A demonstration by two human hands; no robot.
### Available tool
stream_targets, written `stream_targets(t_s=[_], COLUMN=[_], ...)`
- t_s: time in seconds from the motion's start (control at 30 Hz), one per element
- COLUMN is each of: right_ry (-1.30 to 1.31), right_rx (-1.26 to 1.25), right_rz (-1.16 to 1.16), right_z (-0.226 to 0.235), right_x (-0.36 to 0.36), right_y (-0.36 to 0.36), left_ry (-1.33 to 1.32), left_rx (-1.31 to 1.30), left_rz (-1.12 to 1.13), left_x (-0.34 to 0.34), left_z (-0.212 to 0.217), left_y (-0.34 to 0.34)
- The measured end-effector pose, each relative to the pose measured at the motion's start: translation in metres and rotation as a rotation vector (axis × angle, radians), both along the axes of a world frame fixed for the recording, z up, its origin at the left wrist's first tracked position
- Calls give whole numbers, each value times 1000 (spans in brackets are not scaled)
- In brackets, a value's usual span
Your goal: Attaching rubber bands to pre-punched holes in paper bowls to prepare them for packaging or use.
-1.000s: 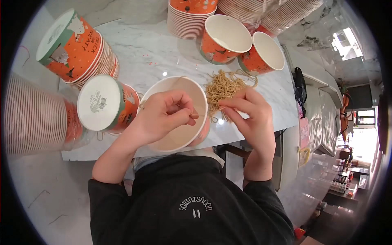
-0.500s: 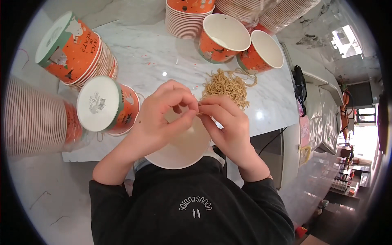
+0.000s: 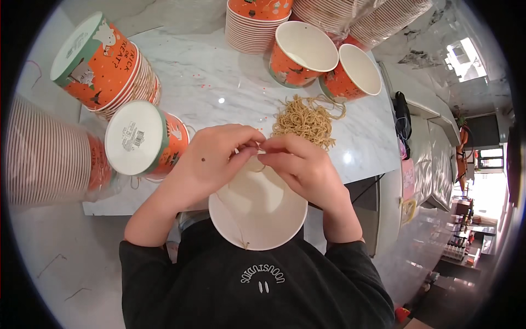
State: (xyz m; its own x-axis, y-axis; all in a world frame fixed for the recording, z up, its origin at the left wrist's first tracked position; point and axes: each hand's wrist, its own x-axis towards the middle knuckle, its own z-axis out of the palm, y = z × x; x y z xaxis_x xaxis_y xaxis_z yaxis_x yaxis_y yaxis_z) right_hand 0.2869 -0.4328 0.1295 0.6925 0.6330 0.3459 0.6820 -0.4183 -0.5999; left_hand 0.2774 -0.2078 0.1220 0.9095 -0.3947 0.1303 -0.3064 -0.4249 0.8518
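Observation:
A white-lined paper bucket [image 3: 260,216] sits in front of my body, its open mouth facing up at me. A thin tan string [image 3: 245,241] shows at its near rim with a small knot, and a bit more of it curves inside below my fingers. My left hand [image 3: 222,156] and my right hand [image 3: 301,167] meet at the far rim, thumbs and fingertips pinched together on the string end. The fingers partly hide that end and the far rim. Just beyond my right hand lies a tangled pile of tan strings [image 3: 304,123].
Two upright orange paper buckets [image 3: 298,68] stand at the far right of the marble table [image 3: 203,66]. Behind them are nested stacks, some in plastic. To the left are an upside-down bucket [image 3: 131,137], a tilted stack [image 3: 104,63] and a plastic-wrapped stack [image 3: 49,153].
The bucket has shifted toward my body and to the right, showing more of its inside and the knotted string at the near rim. Both hands have drawn into a tighter pinch.

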Motion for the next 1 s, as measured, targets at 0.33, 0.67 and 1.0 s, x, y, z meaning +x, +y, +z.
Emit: stream_targets(t_s=[0.33, 0.67, 1.0], right_ry=[583, 859, 397], right_rx=[174, 487, 307], right_rz=[-16, -212, -230], right_z=[4, -20, -25], right_x=[1, 6, 1], right_y=[1, 7, 19], left_ry=[-15, 34, -286], left_rx=[62, 62, 150], left_rz=[142, 204, 288], left_x=[-7, -14, -16], left_z=[1, 20, 8], left_y=[6, 9, -4])
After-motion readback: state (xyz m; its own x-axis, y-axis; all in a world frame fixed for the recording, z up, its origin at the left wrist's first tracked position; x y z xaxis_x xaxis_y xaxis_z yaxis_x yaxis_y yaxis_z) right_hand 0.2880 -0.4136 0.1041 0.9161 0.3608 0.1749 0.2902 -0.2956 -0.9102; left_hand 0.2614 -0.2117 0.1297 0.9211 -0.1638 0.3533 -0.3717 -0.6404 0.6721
